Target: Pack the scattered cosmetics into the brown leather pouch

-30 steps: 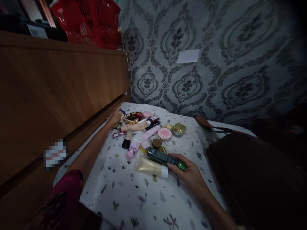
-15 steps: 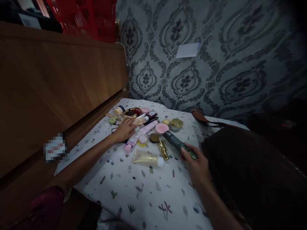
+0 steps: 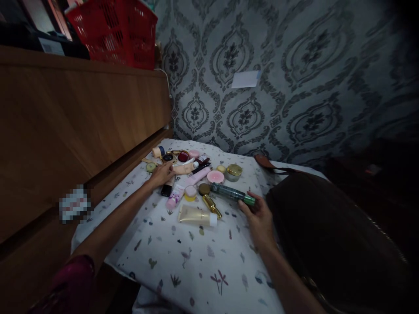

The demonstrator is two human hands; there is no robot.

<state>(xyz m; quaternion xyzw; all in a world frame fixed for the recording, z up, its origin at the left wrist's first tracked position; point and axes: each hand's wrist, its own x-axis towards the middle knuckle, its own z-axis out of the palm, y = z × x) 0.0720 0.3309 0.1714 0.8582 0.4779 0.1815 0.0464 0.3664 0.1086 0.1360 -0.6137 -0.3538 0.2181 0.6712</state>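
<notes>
My right hand (image 3: 258, 216) grips the capped end of a dark green bottle (image 3: 229, 193), which lies nearly level just above the patterned white cloth (image 3: 196, 266). My left hand (image 3: 162, 174) reaches into a pile of cosmetics, its fingers curled on a beige tube (image 3: 186, 168). Close by lie a black-capped bottle (image 3: 166, 189), a pink tube (image 3: 174, 197), a gold tube (image 3: 196, 216), a gold lipstick (image 3: 211, 206), a pink compact (image 3: 215, 176) and a gold-lidded jar (image 3: 233, 172).
A wooden cabinet (image 3: 75, 122) runs along the left, with a red basket (image 3: 114, 32) on top. A dark brown bag (image 3: 327, 235) sits at the right of the cloth. Patterned wallpaper (image 3: 278, 87) stands behind.
My right hand has lifted the green bottle away from the gold tube and turned it, baring the gold lipstick. My left hand drew back from the far tube to the beige tube.
</notes>
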